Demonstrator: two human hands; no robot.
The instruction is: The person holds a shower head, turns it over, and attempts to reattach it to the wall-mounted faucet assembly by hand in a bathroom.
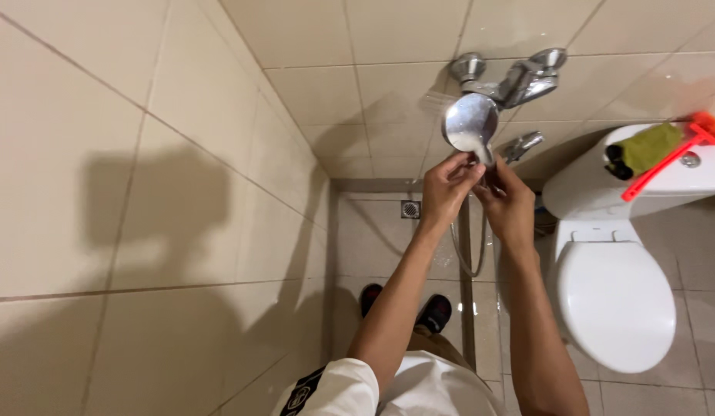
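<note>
A chrome shower head [470,123] is held up in front of the wall-mounted chrome mixer tap [519,77]. My left hand [445,189] grips the lower part of its handle from the left. My right hand [507,204] closes around the same handle from the right, just below the round head. A flexible hose [467,258] loops down under my hands. The joint between the handle and the hose is hidden by my fingers.
A white toilet [613,300] with a shut lid stands at the right; its cistern [588,181] carries a green cloth [646,149] and a red brush [669,158]. A floor drain [410,209] sits in the corner. Tiled walls close in left and ahead.
</note>
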